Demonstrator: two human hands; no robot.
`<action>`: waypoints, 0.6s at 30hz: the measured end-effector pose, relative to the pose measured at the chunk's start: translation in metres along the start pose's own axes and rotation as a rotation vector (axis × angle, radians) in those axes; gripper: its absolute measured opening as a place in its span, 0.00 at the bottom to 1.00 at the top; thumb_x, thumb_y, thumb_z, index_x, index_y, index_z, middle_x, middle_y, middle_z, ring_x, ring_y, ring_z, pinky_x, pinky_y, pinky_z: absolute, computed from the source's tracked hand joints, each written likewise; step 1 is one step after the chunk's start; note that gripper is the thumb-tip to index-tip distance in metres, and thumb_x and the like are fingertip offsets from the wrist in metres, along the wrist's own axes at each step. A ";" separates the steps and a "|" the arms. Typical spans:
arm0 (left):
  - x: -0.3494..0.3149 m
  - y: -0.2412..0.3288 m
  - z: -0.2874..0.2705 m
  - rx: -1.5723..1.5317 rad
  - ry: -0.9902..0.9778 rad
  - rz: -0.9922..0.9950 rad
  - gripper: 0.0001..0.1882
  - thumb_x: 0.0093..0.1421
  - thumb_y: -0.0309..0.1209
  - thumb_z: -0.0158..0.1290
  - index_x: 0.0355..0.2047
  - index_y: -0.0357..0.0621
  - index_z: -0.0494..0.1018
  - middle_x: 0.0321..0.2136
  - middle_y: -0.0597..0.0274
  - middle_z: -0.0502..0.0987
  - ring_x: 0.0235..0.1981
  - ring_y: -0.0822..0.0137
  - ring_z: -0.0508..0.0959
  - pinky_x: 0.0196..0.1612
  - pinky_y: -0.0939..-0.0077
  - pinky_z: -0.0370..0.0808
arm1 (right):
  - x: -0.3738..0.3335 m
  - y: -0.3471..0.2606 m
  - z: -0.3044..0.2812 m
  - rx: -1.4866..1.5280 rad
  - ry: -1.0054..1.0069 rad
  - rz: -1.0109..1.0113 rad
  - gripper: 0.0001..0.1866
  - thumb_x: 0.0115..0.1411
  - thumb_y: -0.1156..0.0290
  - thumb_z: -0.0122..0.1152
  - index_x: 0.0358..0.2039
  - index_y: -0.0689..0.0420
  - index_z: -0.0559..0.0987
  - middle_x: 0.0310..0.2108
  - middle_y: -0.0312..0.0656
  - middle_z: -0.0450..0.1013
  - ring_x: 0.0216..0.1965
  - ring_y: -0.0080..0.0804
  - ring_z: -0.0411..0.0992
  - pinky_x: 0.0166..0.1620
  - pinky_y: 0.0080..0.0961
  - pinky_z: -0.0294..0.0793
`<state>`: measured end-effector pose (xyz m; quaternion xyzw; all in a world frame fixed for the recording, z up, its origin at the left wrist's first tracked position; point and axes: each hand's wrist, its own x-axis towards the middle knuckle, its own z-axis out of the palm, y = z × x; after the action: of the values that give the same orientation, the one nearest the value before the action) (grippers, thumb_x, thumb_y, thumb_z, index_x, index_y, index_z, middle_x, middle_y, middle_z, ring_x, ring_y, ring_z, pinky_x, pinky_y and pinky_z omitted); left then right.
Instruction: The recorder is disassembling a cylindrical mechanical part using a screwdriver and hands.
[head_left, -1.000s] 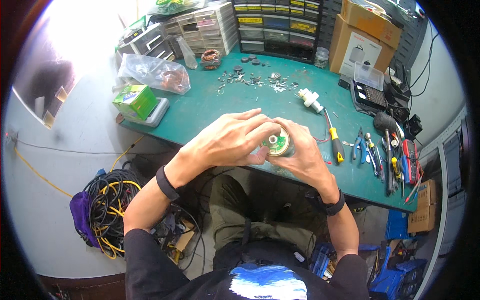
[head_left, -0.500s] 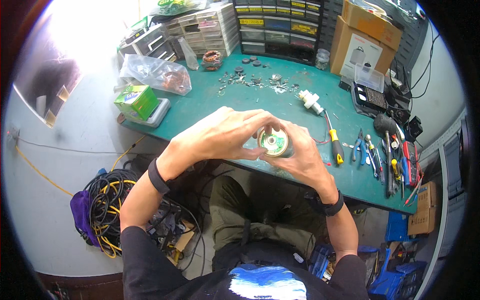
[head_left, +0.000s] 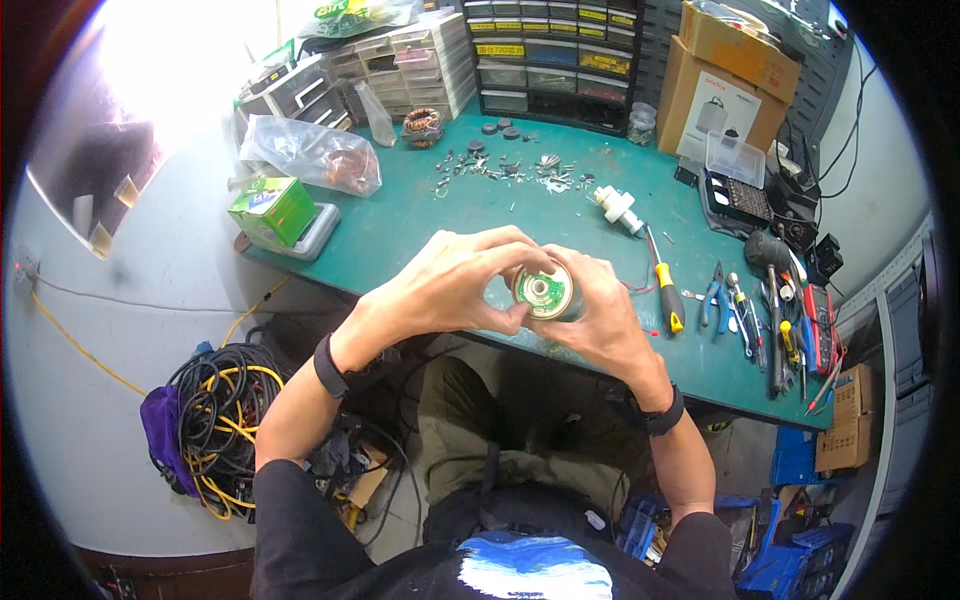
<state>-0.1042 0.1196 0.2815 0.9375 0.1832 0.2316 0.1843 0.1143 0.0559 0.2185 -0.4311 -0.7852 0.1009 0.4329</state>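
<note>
A round, cup-shaped part (head_left: 541, 289) with a pale rim, a green circuit board inside and a metal ring at its centre is held over the bench's near edge. My right hand (head_left: 607, 316) wraps around its right side, fingers curled and thumb below. On the other side my left hand (head_left: 450, 282) is bent in a pinch, its fingertips at the part's left rim. The part's outer wall is mostly hidden by my hands. Right of them lie a white stepped piece with a shaft (head_left: 619, 209) and a yellow-and-black screwdriver (head_left: 667, 292).
On the green bench (head_left: 430, 210) small loose parts (head_left: 555, 172) are scattered. Pliers (head_left: 715, 297), a hammer (head_left: 775, 300) and a red meter (head_left: 821, 325) lie at the right. A green box (head_left: 275, 212) stands left; coiled cables (head_left: 225, 420) lie below it.
My left wrist and forearm have shifted slightly right and down, and the left thumb sits lower at the rim. The round part has moved a little left and turned slightly in my hands.
</note>
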 end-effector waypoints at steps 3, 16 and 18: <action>-0.003 -0.003 0.004 -0.065 0.047 0.025 0.25 0.47 0.26 0.66 0.48 0.48 0.80 0.44 0.59 0.81 0.39 0.62 0.84 0.43 0.70 0.83 | 0.000 0.002 -0.001 -0.001 -0.006 -0.036 0.38 0.48 0.61 0.80 0.58 0.59 0.74 0.53 0.47 0.77 0.55 0.44 0.75 0.58 0.39 0.67; -0.004 -0.007 0.000 0.004 0.090 0.073 0.21 0.48 0.29 0.65 0.44 0.47 0.79 0.42 0.59 0.81 0.35 0.59 0.84 0.39 0.68 0.82 | 0.003 0.002 0.004 -0.034 0.009 -0.052 0.38 0.48 0.60 0.79 0.58 0.60 0.74 0.51 0.48 0.77 0.53 0.45 0.75 0.58 0.40 0.67; -0.007 -0.007 -0.001 0.007 0.079 0.031 0.21 0.48 0.29 0.65 0.45 0.47 0.79 0.42 0.59 0.80 0.36 0.57 0.84 0.40 0.67 0.82 | 0.004 0.001 0.006 -0.039 0.016 -0.067 0.38 0.48 0.60 0.79 0.57 0.60 0.74 0.50 0.48 0.77 0.53 0.46 0.75 0.57 0.40 0.68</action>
<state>-0.1123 0.1231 0.2763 0.9310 0.1764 0.2704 0.1703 0.1092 0.0614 0.2167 -0.4136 -0.7977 0.0675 0.4337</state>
